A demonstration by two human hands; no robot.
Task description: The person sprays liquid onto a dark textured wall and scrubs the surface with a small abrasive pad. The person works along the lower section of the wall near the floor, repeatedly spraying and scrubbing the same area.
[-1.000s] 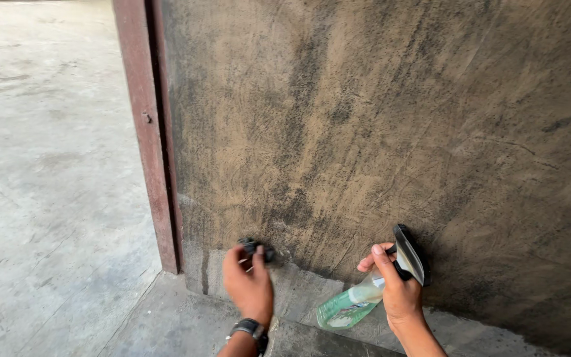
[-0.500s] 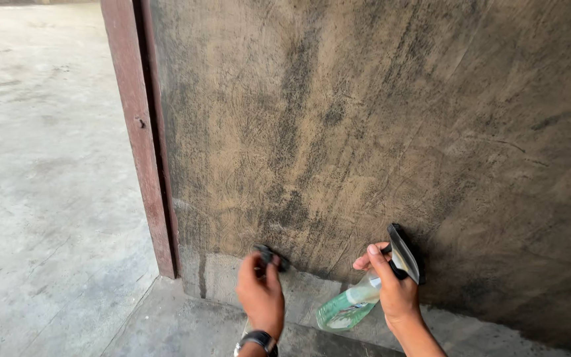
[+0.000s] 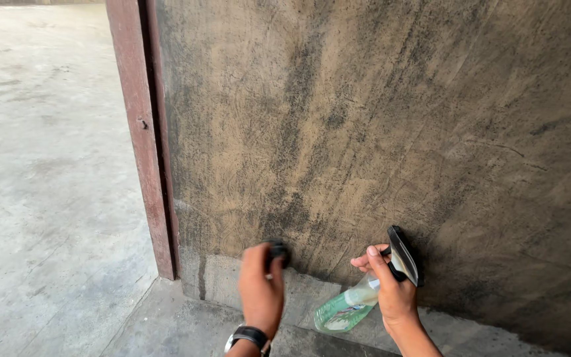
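Concrete floor [image 3: 41, 172] at far left, bounded by a reddish-brown metal post [image 3: 141, 139]. Right of it, a stained, dark-streaked wall [image 3: 378, 119] fills the view. Left hand [image 3: 262, 287], wristwatch [image 3: 248, 335] at the wrist, fingers curled around a small dark scrubbing piece [image 3: 277, 251] pressed against the lower wall. Right hand [image 3: 391, 291], closed around the neck of a green-tinted spray bottle [image 3: 345, 307], black trigger head [image 3: 402, 254] up against the wall, body angled down toward the concrete ledge [image 3: 312, 291].
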